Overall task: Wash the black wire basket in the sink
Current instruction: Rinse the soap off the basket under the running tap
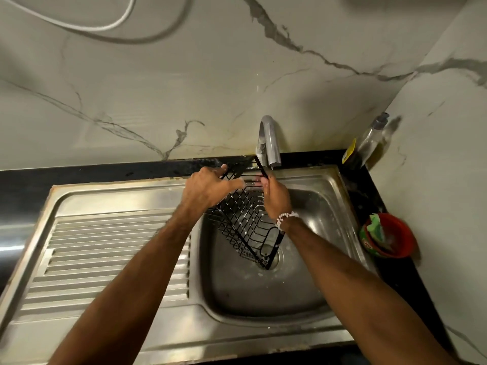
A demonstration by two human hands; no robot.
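The black wire basket [247, 222] stands tilted on end in the steel sink [329, 206], its lower corner near the drain and its upper edge under the tap [270, 143]. White suds fleck its wires. My left hand [210, 188] grips the basket's upper left rim. My right hand [276, 198], with a beaded bracelet on the wrist, holds the upper right edge just below the spout, where a thin stream of water falls.
A ribbed steel drainboard [105, 248] lies left of the basin. On the black counter at right stand a pump soap bottle [371, 143] and a red bowl [392, 238] with a green sponge. Marble walls close the back and right.
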